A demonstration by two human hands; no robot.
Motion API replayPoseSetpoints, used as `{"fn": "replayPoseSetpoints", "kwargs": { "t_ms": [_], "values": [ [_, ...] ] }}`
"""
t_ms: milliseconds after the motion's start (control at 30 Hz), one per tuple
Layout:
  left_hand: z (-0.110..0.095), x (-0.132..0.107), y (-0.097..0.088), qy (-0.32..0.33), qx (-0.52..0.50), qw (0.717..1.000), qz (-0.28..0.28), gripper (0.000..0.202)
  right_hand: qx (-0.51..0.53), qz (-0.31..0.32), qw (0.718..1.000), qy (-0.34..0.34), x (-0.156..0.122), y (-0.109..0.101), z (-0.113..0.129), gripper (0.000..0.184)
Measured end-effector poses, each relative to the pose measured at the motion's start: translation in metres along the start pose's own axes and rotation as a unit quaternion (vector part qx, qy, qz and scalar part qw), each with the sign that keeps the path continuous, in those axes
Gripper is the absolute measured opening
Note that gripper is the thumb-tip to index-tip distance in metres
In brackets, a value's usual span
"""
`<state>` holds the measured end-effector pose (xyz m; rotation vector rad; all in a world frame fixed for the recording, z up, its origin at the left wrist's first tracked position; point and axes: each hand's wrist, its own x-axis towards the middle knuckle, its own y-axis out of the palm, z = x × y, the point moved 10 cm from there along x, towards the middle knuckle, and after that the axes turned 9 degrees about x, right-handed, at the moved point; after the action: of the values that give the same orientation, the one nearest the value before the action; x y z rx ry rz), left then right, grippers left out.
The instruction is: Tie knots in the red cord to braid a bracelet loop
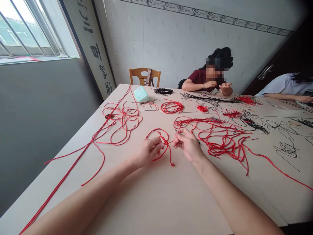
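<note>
My left hand is closed on a twisted red cord bracelet, which forms a loop above the table. A knot sits just beyond the fingertips, and one cord tail with a knotted end hangs below it. My right hand is close by on the right, its fingers pinched on a thin red strand that runs to the knot. A small dark tip shows above the right fingers, and a dark curved piece shows behind that hand; I cannot make out what they belong to.
Loose red cord lies to the left, and a tangle of twisted red cords to the right. Farther back are a coiled red bundle, black cords and a pale green packet. A co-worker sits opposite, another person at far right.
</note>
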<state>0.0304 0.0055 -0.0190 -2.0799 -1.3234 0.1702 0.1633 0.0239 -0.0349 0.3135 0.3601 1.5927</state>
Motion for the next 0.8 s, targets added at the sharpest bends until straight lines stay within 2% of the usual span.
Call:
{"fn": "replayPoseSetpoints", "kwargs": {
  "t_ms": [67,167,400,567,700,800],
  "values": [
    [-0.008,-0.001,0.002,0.014,0.004,1.000,0.002,0.027,0.004,-0.003,1.000,-0.008,0.005,-0.004,0.002,0.025],
    [-0.007,-0.002,0.005,0.008,-0.022,1.000,0.000,0.028,0.005,-0.006,1.000,-0.020,0.008,-0.006,0.003,0.024],
    [0.024,-0.003,0.007,-0.054,-0.095,0.994,-0.016,0.033,0.026,-0.046,0.998,-0.040,0.000,-0.011,0.013,0.028],
    [0.022,-0.003,0.006,-0.060,-0.153,0.986,-0.024,0.035,0.053,-0.015,0.998,-0.025,-0.006,0.001,0.010,0.024],
    [0.017,-0.003,0.017,-0.061,-0.177,0.982,0.021,0.028,0.071,-0.004,0.997,-0.009,-0.011,0.010,0.002,0.023],
    [0.019,-0.002,0.021,-0.074,-0.220,0.972,0.022,0.026,0.070,0.008,0.997,-0.003,-0.013,0.016,-0.003,0.023]
  ]
}}
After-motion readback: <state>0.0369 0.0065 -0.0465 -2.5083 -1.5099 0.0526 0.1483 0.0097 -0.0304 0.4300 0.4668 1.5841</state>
